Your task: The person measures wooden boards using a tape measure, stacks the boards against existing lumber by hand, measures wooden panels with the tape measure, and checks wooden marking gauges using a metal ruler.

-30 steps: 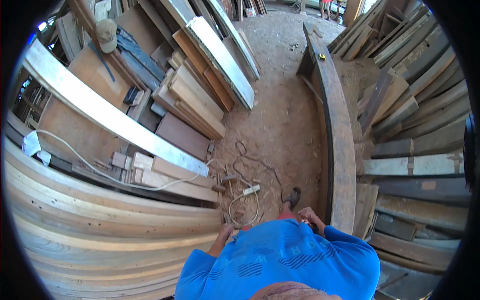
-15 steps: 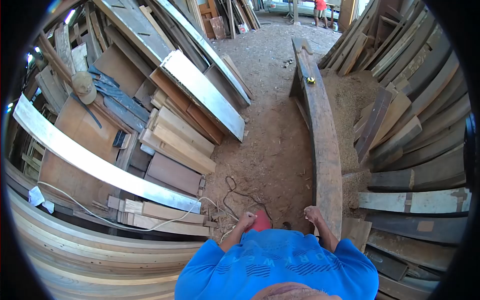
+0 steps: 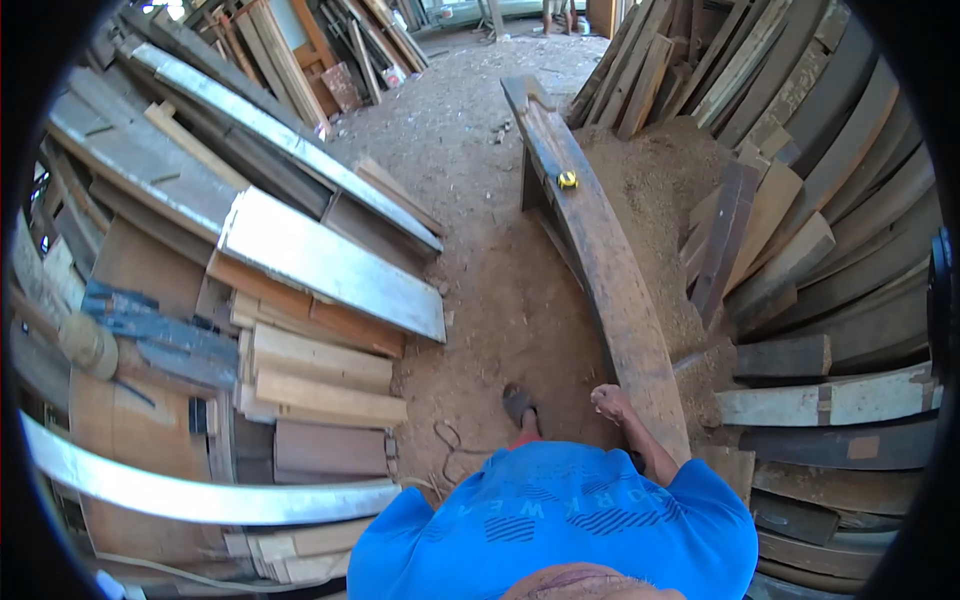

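Observation:
My right hand (image 3: 611,402) hangs in front of my blue shirt with its fingers curled in, and nothing shows in it. It is nearest to the long wooden bench (image 3: 625,295), overlapping the bench's left edge in this view. A yellow and black tape measure (image 3: 567,180) lies on the bench top toward its far end. My left hand is out of sight, behind the shirt. One foot (image 3: 518,403) in a dark shoe shows on the dirt floor ahead of me.
Stacked boards (image 3: 325,385) and a pale panel (image 3: 330,265) line the left side. A long white board (image 3: 215,497) juts out there. Planks (image 3: 830,405) lean along the right, beside sawdust (image 3: 640,180). A dark cord (image 3: 450,440) lies on the floor. A person's legs (image 3: 560,15) show far ahead.
I have moved forward and my view has turned right, so the stacks and bench shift left and lower. My left hand has dropped out of view; a foot has come into view.

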Demonstrator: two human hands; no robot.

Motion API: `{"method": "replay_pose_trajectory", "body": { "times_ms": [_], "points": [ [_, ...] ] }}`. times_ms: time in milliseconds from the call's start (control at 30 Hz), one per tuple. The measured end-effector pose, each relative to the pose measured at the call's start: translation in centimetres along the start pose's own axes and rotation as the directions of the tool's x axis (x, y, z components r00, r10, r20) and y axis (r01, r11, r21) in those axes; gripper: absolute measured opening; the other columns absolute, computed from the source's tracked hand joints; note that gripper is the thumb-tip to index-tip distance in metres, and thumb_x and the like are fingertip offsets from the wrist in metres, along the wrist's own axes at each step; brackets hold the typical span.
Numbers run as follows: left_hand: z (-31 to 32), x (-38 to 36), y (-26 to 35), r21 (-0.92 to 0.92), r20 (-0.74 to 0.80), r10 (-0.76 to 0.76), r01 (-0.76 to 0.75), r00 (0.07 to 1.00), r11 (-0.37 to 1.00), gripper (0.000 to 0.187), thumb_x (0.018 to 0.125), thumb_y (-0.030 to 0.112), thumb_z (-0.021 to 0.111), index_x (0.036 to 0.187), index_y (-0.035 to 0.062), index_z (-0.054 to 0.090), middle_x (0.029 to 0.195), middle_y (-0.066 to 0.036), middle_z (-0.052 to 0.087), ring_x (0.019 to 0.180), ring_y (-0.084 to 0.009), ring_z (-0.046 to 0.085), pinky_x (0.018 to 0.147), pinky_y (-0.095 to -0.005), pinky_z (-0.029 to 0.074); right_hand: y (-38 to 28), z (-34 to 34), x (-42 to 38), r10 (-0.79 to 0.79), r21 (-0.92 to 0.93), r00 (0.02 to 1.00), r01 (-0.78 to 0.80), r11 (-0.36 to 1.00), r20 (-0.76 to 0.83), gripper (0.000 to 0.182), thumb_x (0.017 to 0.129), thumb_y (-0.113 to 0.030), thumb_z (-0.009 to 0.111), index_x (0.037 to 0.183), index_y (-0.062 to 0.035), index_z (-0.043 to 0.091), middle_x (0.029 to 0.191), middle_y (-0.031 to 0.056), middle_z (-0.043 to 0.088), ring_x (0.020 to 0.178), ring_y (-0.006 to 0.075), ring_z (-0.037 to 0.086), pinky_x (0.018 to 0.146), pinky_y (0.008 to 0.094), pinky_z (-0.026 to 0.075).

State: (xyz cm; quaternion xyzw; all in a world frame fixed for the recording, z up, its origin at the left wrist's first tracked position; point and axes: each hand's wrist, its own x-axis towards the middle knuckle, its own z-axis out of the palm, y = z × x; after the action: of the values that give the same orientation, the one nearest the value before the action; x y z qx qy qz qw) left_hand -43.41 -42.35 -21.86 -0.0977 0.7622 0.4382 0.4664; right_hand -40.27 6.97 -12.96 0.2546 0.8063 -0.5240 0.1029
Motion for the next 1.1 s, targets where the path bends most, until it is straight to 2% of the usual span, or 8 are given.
{"method": "replay_pose_trajectory", "body": {
  "times_ms": [67,267,333,400,600,767,833,1100],
  "points": [
    [-3.4,3.3,3.9,0.058,0.012,0.002,-0.002,1.000,0.998,0.023,0.086,0.023,0.065,0.074,0.0038,0.067,0.065,-0.001,0.061,0.058,-0.0122,0.053,0.050,-0.0330,0.042,-1.9,-1.7,5.1,0.094,-0.181,0.996,-0.091,0.979,0.008,0.024,0.084,-0.022,0.056,0.089,-0.0005,0.067,0.074,0.0110,0.065,0.064,0.0188,0.062,0.060,0.0366,0.049],
    [-12.6,17.2,20.5,0.051,-0.179,0.213,-0.207,0.961,0.977,0.024,0.087,0.024,0.066,0.075,0.0029,0.067,0.067,-0.001,0.061,0.059,-0.0126,0.053,0.051,-0.0329,0.043,-13.2,-6.6,16.1,0.071,-0.206,0.962,-0.128,0.970,-0.265,0.035,0.083,-0.024,0.059,0.104,0.0020,0.068,0.095,0.0244,0.070,0.089,0.0363,0.068,0.078,0.0442,0.051],
    [-14.7,20.6,27.2,0.006,-0.357,0.284,-0.302,0.890,0.953,0.024,0.089,0.027,0.066,0.085,0.0034,0.067,0.067,-0.001,0.060,0.059,-0.0121,0.053,0.051,-0.0321,0.043,-16.1,-7.6,19.7,0.055,-0.185,0.925,-0.133,0.974,-0.377,0.039,0.083,-0.024,0.063,0.111,0.0030,0.064,0.101,0.0244,0.069,0.096,0.0370,0.066,0.084,0.0432,0.050],
    [-16.6,17.4,36.4,0.021,-0.349,0.418,-0.439,0.839,0.898,0.025,0.090,0.029,0.065,0.095,0.0039,0.065,0.068,-0.001,0.060,0.058,-0.0114,0.052,0.052,-0.0309,0.044,-18.0,-8.9,24.1,0.043,-0.183,0.906,-0.131,0.974,-0.421,0.045,0.083,-0.025,0.065,0.117,0.0040,0.061,0.108,0.0248,0.068,0.103,0.0377,0.065,0.090,0.0425,0.050],
    [-18.0,25.2,41.3,-0.301,-0.244,0.262,-0.330,0.934,0.895,0.021,0.093,0.029,0.062,0.088,0.0086,0.066,0.066,0.001,0.056,0.056,-0.0098,0.051,0.049,-0.0295,0.041,-22.9,-14.9,38.6,-0.084,-0.260,0.874,-0.050,0.964,-0.479,0.066,0.083,-0.029,0.069,0.132,0.0098,0.047,0.125,0.0337,0.058,0.121,0.0406,0.056,0.104,0.0434,0.043],
    [-21.0,31.0,37.5,0.223,-0.171,0.133,-0.093,0.976,0.970,0.026,0.093,0.033,0.062,0.089,0.0079,0.066,0.068,-0.001,0.059,0.057,-0.0126,0.053,0.050,-0.0316,0.043,-25.0,-19.8,52.3,-0.311,-0.405,0.880,0.152,0.901,-0.361,0.078,0.081,-0.033,0.071,0.140,0.0088,0.040,0.137,0.0319,0.050,0.129,0.0382,0.050,0.108,0.0447,0.039],
    [-21.5,31.5,37.5,0.158,-0.149,0.009,0.014,0.989,0.987,0.026,0.093,0.033,0.062,0.090,0.0076,0.067,0.068,-0.001,0.060,0.057,-0.0132,0.053,0.051,-0.0323,0.043,-27.6,-20.2,55.0,-0.077,-0.369,0.922,-0.075,0.927,-0.380,0.080,0.081,-0.033,0.071,0.142,0.0060,0.038,0.138,0.0304,0.049,0.130,0.0384,0.049,0.109,0.0446,0.038],
    [-24.5,38.2,48.1,-0.345,-0.282,-0.152,0.047,0.947,0.937,0.030,0.091,0.036,0.063,0.093,0.0061,0.068,0.070,-0.004,0.062,0.060,-0.0153,0.056,0.053,-0.0349,0.045,-33.0,-19.6,65.8,0.251,-0.492,0.898,-0.413,0.767,-0.361,0.084,0.081,-0.033,0.071,0.147,-0.0007,0.032,0.140,0.0276,0.048,0.131,0.0400,0.047,0.110,0.0444,0.037]
  ]
}}
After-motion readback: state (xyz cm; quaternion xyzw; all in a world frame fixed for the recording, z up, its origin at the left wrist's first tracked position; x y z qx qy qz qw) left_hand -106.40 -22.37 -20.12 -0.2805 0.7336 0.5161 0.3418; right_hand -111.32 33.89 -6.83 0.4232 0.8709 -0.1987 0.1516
